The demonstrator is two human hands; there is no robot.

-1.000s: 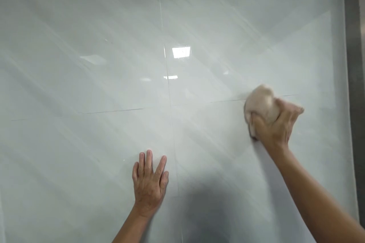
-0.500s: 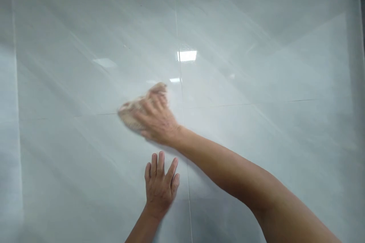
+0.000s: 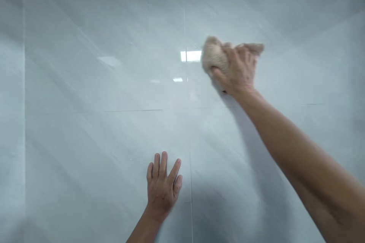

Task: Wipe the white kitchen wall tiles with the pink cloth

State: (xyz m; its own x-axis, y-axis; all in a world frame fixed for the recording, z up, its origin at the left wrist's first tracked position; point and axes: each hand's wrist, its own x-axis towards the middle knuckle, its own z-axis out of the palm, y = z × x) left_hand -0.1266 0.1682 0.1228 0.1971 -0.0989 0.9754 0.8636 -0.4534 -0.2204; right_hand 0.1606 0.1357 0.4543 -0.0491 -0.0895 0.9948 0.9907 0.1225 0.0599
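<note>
My right hand [image 3: 241,66] grips a bunched beige cloth [image 3: 214,56], its fingers curled over it, at the upper right of the glossy tiled surface [image 3: 94,152]. Part of the cloth sticks out past the knuckles on the right; the hand and cloth are slightly blurred. Lower down, near the middle, my left hand [image 3: 162,186] lies flat on the tiles with its fingers spread and nothing in it.
Thin joints between large pale grey tiles cross near the middle. Bright light reflections [image 3: 191,56] shine on the tiles left of the cloth. A shadow of my right arm [image 3: 256,159] falls below it.
My right hand has swept the cloth from left of the middle joint to the upper right. My left hand stays in place on the tiles.
</note>
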